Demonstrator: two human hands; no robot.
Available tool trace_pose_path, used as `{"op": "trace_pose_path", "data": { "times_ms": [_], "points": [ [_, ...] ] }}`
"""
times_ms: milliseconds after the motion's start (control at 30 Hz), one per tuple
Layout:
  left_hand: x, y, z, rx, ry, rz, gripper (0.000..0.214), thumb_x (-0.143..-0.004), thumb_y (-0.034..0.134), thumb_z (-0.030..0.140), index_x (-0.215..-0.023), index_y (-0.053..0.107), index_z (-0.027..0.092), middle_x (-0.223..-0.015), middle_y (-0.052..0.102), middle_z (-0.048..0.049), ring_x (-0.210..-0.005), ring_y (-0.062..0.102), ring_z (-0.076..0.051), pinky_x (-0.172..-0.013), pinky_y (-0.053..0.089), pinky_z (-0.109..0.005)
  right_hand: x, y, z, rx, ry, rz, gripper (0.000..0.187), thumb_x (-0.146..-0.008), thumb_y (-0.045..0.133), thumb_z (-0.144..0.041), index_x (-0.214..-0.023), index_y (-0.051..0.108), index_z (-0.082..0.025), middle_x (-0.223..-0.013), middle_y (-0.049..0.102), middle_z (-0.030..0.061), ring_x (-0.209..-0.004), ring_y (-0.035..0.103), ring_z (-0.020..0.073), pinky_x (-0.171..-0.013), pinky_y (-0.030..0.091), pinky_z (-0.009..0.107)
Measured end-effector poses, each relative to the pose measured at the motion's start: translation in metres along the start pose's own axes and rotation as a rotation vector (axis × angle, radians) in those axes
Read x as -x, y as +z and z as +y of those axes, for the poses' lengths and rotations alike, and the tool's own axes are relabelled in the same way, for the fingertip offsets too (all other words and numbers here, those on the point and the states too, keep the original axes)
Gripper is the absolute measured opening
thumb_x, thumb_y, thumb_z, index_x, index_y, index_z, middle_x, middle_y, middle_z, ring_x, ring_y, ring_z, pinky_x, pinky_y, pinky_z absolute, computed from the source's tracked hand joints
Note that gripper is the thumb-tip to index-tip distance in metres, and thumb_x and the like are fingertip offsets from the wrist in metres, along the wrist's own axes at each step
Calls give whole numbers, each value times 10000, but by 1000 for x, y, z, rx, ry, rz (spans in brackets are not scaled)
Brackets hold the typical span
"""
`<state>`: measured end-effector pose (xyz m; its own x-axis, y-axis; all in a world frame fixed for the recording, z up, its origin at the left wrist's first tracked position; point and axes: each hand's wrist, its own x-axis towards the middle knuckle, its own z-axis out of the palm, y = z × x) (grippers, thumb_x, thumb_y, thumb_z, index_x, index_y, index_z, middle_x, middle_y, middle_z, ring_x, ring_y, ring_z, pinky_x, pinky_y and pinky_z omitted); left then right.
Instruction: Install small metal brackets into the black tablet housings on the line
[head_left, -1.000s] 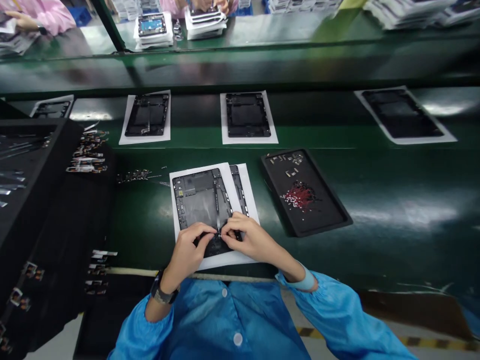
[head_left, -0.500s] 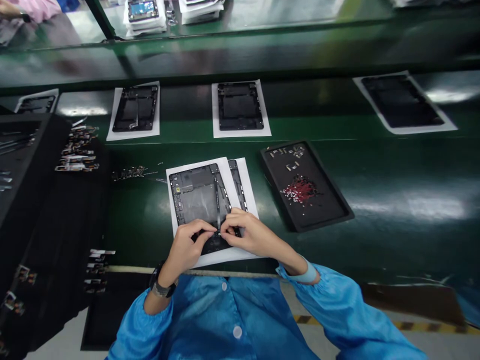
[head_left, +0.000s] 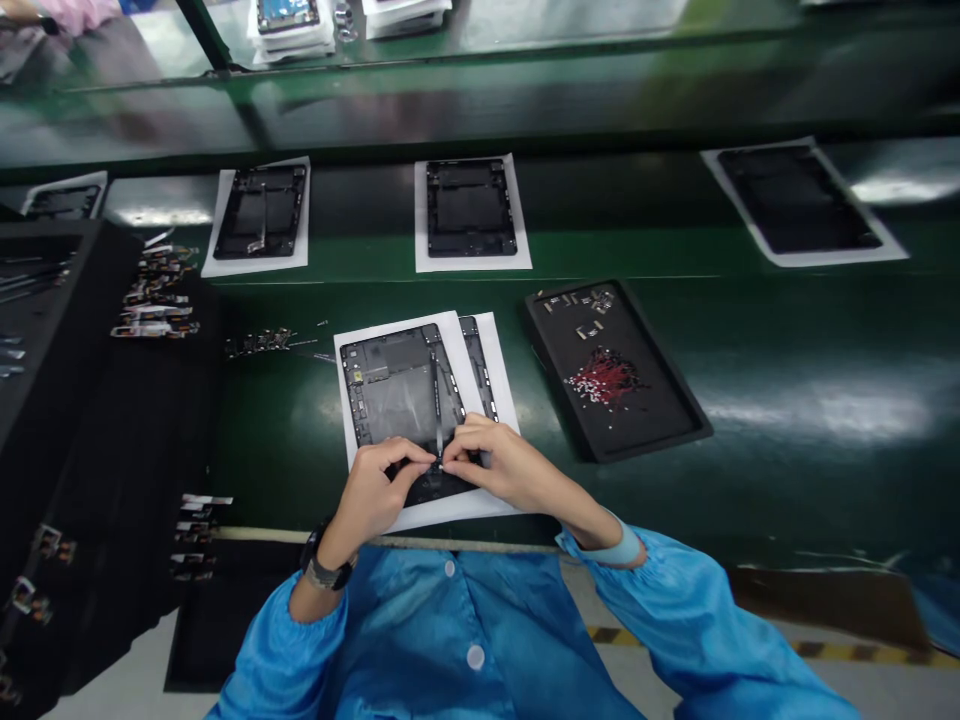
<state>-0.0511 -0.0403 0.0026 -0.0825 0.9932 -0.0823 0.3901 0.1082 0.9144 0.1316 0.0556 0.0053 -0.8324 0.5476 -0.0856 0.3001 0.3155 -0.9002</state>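
- Both hands stay pinched at the same spot; only the view has shifted slightly.
- Left hand (head_left: 373, 492) pinches the thin strip (head_left: 436, 405) on the tablet frame (head_left: 396, 390).
- Right hand (head_left: 501, 468) pinches beside it, fingertips touching.
- Black tray (head_left: 660, 420) lies right of them.

The fingers (head_left: 420, 462) of both hands cover the near end of the dark frame (head_left: 397, 395), whatever they pinch is too small to tell, and at eleven o'clock a co-worker's sleeve (head_left: 71, 12) is cut off by the edge.
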Motion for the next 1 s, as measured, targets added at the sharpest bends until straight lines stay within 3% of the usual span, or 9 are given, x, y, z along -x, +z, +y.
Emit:
{"op": "trace_pose_path", "data": {
  "times_ms": [333, 733, 867, 1000],
  "points": [
    [-1, 1, 2, 38, -76, 12, 181, -797, 631, 94, -788, 777, 202, -792, 779, -24, -738, 715, -188, -717, 563, -284, 0, 2, 6, -40, -44, 11, 128, -883, 666, -134, -782, 709, -201, -673, 611, 2, -761, 526, 183, -697, 414, 298],
    [1, 4, 3, -29, -15, 32, 185, -821, 627, 78, -801, 767, 198, -791, 772, -23, -731, 710, -178, -725, 558, -281, -4, 2, 8, -50, -33, 2, 132, -855, 675, -118, -761, 726, -197, -656, 632, 4, -736, 546, 180, -678, 433, 297],
    [7, -7, 11, -218, 63, 12, 162, -841, 640, 104, -909, 745, 207, -875, 753, -34, -818, 689, -191, -793, 542, -315, -4, -24, -1, 42, -100, -18, 56, -862, 681, -200, -872, 734, -216, -841, 712, 37, -825, 623, 205, -757, 486, 337],
    [-12, -37, 8, -417, 151, 126, 184, -864, 634, 152, -1017, 711, 220, -1058, 729, -71, -1016, 638, -237, -927, 503, -393, -35, -82, -4, 261, -34, 268, 130, -906, 607, -259, -922, 728, -214, -937, 741, 67, -894, 651, 239, -827, 487, 377]
  ]
}}
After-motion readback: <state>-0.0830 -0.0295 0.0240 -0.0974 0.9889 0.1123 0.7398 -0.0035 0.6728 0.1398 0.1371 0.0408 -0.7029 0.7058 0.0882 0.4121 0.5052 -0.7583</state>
